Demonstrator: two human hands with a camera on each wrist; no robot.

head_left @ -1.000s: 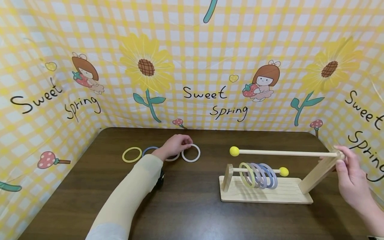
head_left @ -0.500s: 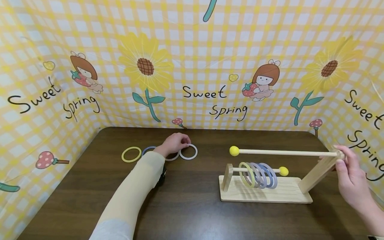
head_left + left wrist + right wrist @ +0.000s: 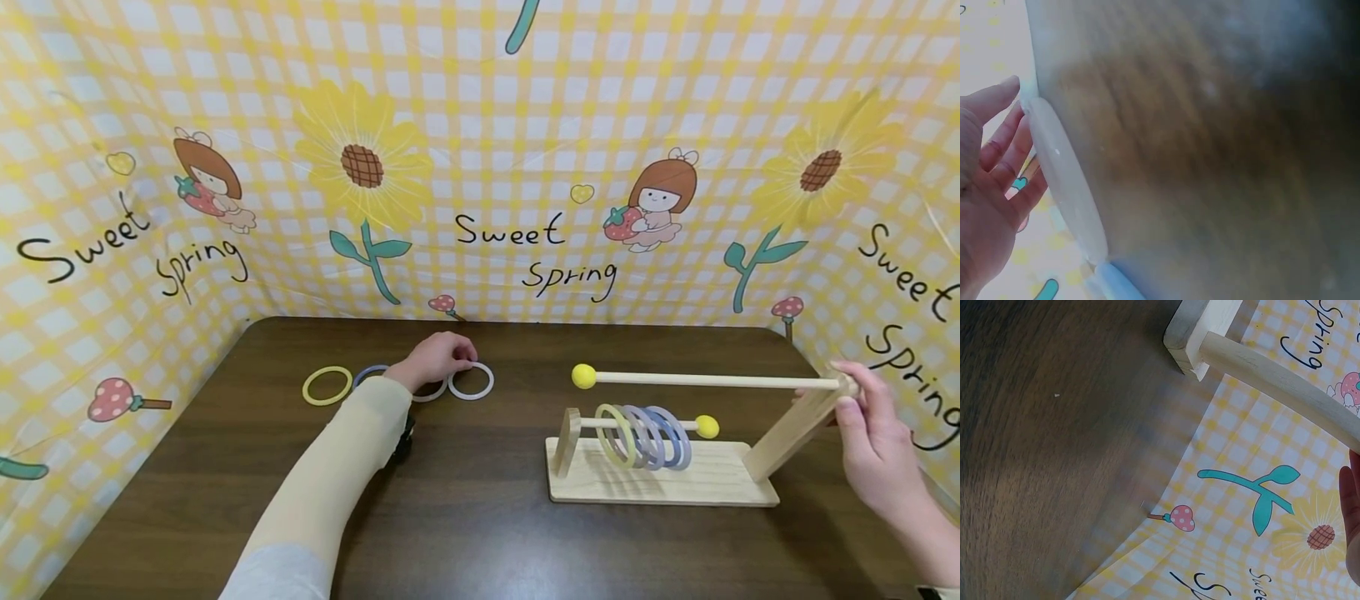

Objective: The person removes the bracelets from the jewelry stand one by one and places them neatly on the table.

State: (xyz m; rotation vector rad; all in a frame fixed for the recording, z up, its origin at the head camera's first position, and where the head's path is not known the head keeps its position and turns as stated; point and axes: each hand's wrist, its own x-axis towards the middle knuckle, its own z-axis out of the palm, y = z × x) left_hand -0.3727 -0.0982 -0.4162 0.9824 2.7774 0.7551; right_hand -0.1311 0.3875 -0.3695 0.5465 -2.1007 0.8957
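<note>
My left hand [image 3: 438, 357] reaches to the back of the table, thumb and fingertips pinching the far edge of a white ring [image 3: 491, 382] lying there. In the left wrist view a whitish ring [image 3: 1069, 181] and a bit of blue ring [image 3: 1119, 284] lie beside the fingers. On the right, a wooden ring stand [image 3: 720, 483] has a short rod bearing several rings, yellow, pale purple and blue. Its long upper rod [image 3: 712, 381] carries none. My right hand [image 3: 877, 437] grips the top of the tall slanting post [image 3: 795, 429]; only the hand's edge shows in the right wrist view.
Left of the white ring lie a second whitish ring [image 3: 430, 400], a blue ring [image 3: 366, 371], both partly hidden by the left arm, and a yellow ring [image 3: 306, 390]. Yellow balls [image 3: 584, 376] cap the rods. A checked cloth [image 3: 517, 150] encloses the table's back and sides.
The white ring at the left fingertips has shifted slightly left with the hand, closer to the whitish ring beside it. The right hand and the stand hold still.
</note>
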